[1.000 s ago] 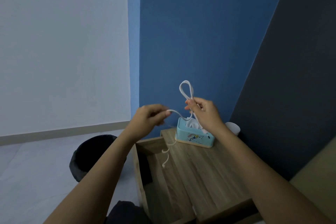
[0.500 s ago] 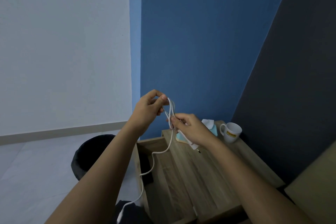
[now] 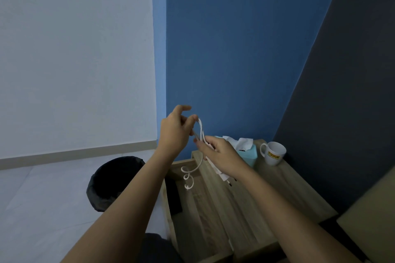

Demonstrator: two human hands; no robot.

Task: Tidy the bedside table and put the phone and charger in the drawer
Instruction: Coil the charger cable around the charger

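Note:
Both hands hold a white charger cable [image 3: 201, 132] in the air above the wooden bedside table [image 3: 277, 190]. My left hand [image 3: 176, 132] pinches the top of the cable loop. My right hand [image 3: 218, 152] grips the gathered strands lower down, with the white plug [image 3: 224, 177] poking out under the palm. The cable's loose end [image 3: 189, 175] curls down over the open drawer [image 3: 192, 209]. A dark phone [image 3: 174, 196] lies inside the drawer at its left side.
A teal tissue box [image 3: 249, 151] and a white mug [image 3: 273, 152] stand at the back of the table top. A black waste bin [image 3: 113, 181] sits on the floor to the left. A blue wall rises right behind the table.
The long hanging cable has been gathered up; its free end now curls just over the drawer. My left hand lifted slightly and my right hand stayed gripping the strands.

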